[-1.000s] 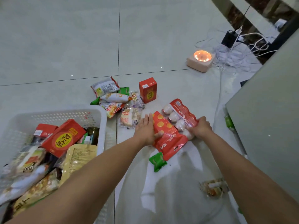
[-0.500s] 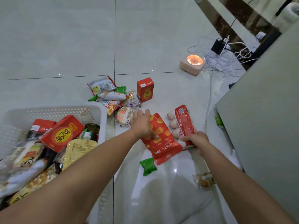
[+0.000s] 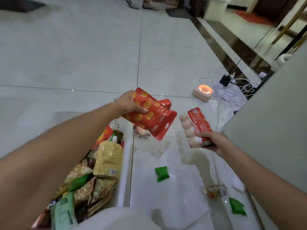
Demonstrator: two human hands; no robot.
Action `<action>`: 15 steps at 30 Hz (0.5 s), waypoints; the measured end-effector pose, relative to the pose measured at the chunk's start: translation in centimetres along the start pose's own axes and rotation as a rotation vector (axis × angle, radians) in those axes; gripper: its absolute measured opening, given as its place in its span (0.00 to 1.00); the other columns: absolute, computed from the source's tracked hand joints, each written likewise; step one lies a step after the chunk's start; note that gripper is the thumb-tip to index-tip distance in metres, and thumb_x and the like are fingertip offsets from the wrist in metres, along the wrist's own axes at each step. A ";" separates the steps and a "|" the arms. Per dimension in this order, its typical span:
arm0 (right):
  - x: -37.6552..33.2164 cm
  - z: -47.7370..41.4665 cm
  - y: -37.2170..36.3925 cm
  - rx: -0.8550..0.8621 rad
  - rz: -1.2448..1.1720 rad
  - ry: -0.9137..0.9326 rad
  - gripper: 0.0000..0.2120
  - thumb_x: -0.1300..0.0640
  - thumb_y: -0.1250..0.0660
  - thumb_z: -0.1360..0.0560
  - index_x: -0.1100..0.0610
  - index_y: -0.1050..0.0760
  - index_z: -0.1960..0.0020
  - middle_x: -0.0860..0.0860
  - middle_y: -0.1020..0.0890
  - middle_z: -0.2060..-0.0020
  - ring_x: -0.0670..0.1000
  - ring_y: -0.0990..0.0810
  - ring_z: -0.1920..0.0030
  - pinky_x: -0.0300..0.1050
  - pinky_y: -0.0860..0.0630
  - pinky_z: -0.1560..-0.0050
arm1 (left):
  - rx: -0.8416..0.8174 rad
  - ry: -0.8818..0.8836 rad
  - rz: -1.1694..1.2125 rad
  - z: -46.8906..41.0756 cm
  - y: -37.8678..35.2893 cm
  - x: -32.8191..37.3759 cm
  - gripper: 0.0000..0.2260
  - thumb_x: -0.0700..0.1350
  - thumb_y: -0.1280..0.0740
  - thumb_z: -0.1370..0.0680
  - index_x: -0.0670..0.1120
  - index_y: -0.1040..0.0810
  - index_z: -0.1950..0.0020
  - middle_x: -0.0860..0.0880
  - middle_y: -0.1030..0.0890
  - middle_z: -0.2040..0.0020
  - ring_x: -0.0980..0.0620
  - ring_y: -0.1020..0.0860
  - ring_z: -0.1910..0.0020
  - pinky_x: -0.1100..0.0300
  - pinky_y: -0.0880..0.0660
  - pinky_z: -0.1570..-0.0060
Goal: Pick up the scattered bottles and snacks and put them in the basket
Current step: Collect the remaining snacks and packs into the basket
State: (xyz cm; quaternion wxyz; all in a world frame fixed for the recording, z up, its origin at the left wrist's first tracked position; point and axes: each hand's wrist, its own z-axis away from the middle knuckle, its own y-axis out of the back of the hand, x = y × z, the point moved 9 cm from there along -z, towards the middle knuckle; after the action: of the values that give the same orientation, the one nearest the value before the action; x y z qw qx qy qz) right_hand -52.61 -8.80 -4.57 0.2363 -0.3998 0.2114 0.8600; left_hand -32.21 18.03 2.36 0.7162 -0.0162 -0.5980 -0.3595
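Snack pouch (image 3: 150, 113), red with orange-yellow rounds printed on it and a hang-hole tab at its lower end, is held in the air by the left hand (image 3: 128, 102), whose fingers (image 3: 141, 110) are wrapped around its upper edge; it hangs tilted just past the far right corner of the basket (image 3: 123, 171). To its right, the right hand (image 3: 211, 141) has its fingers closed on the near end of a pack of small white bottles (image 3: 195, 127) in a red wrap, also lifted off the floor (image 3: 99, 55). The white basket below the left arm is packed with bags and boxes. Two green packets (image 3: 162, 173) (image 3: 236, 206) and a clear-wrapped snack (image 3: 214, 190) lie on the glossy tiles near the right forearm. Farther off, a pink device with a glowing orange top (image 3: 202, 92) sits among white cables (image 3: 232, 93).
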 end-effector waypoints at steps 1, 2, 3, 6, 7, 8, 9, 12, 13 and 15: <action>-1.4 0.9 -1.4 -0.045 0.037 0.026 0.18 0.63 0.23 0.36 0.63 0.22 0.48 0.52 0.21 0.71 0.46 0.24 0.77 0.40 0.21 0.71 | 0.009 0.003 -0.026 0.8 2.7 -0.1 0.23 0.42 0.20 0.37 0.47 0.24 0.46 0.47 0.19 0.50 0.45 0.21 0.49 0.54 0.23 0.51; -2.7 1.8 -3.0 -0.095 0.073 0.046 0.19 0.62 0.22 0.37 0.63 0.22 0.48 0.53 0.19 0.69 0.47 0.22 0.74 0.40 0.20 0.70 | 0.012 0.015 -0.057 1.6 5.4 -0.5 0.19 0.42 0.21 0.37 0.48 0.23 0.50 0.47 0.19 0.52 0.44 0.20 0.50 0.54 0.22 0.53; -3.8 2.7 -4.9 -0.144 0.102 0.067 0.19 0.62 0.22 0.38 0.63 0.22 0.48 0.54 0.19 0.65 0.48 0.20 0.69 0.40 0.20 0.70 | 0.011 0.044 -0.084 2.4 8.0 -1.4 0.18 0.42 0.20 0.38 0.49 0.22 0.53 0.46 0.18 0.53 0.43 0.19 0.51 0.54 0.21 0.55; -5.6 5.5 -11.3 -0.285 0.169 0.106 0.15 0.63 0.23 0.37 0.61 0.22 0.52 0.54 0.20 0.64 0.50 0.21 0.66 0.41 0.20 0.70 | -0.025 0.176 -0.168 5.3 14.4 -5.3 0.29 0.49 0.19 0.49 0.45 0.20 0.51 0.43 0.16 0.54 0.42 0.17 0.56 0.53 0.20 0.60; -5.7 6.4 -13.5 -0.324 0.184 0.111 0.13 0.64 0.24 0.36 0.61 0.22 0.54 0.54 0.20 0.64 0.50 0.21 0.66 0.42 0.19 0.68 | -0.041 0.221 -0.200 6.2 15.8 -6.9 0.32 0.51 0.21 0.52 0.44 0.20 0.50 0.42 0.15 0.55 0.42 0.17 0.58 0.53 0.20 0.61; -5.5 7.2 -15.6 -0.360 0.196 0.109 0.13 0.64 0.24 0.36 0.61 0.23 0.54 0.54 0.20 0.63 0.50 0.21 0.66 0.43 0.18 0.67 | -0.068 0.256 -0.226 7.2 16.7 -8.4 0.34 0.52 0.21 0.54 0.42 0.20 0.50 0.42 0.15 0.55 0.41 0.16 0.58 0.53 0.20 0.61; -5.1 7.8 -17.6 -0.397 0.202 0.102 0.15 0.65 0.24 0.36 0.62 0.23 0.51 0.55 0.19 0.61 0.51 0.20 0.64 0.44 0.18 0.65 | -0.099 0.291 -0.245 8.1 17.1 -10.0 0.34 0.51 0.21 0.54 0.42 0.20 0.49 0.41 0.15 0.56 0.41 0.16 0.58 0.52 0.20 0.60; -2.6 9.4 -22.7 -0.501 0.176 0.055 0.22 0.63 0.24 0.35 0.63 0.25 0.43 0.59 0.18 0.53 0.55 0.19 0.58 0.49 0.17 0.60 | -0.193 0.394 -0.281 10.4 17.1 -14.1 0.34 0.50 0.21 0.51 0.41 0.20 0.48 0.41 0.15 0.55 0.40 0.16 0.56 0.49 0.20 0.54; -1.6 9.9 -24.1 -0.556 0.150 0.026 0.20 0.61 0.25 0.33 0.62 0.25 0.43 0.60 0.19 0.54 0.55 0.19 0.57 0.49 0.17 0.58 | -0.225 0.428 -0.289 11.0 16.7 -15.4 0.33 0.49 0.20 0.49 0.41 0.20 0.47 0.42 0.15 0.54 0.41 0.16 0.55 0.49 0.20 0.53; 0.4 10.8 -26.4 -0.668 0.115 -0.037 0.13 0.58 0.30 0.27 0.62 0.25 0.46 0.60 0.21 0.58 0.53 0.20 0.59 0.48 0.19 0.50 | -0.269 0.493 -0.302 11.7 15.8 -17.8 0.30 0.47 0.20 0.44 0.42 0.21 0.45 0.43 0.15 0.53 0.42 0.16 0.54 0.50 0.20 0.53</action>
State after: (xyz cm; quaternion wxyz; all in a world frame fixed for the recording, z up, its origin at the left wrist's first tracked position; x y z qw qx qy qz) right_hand -44.01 18.33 -3.11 0.0471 -0.4269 -0.0644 0.9008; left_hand -34.18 43.85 -3.31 0.7696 0.0656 -0.3490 -0.5307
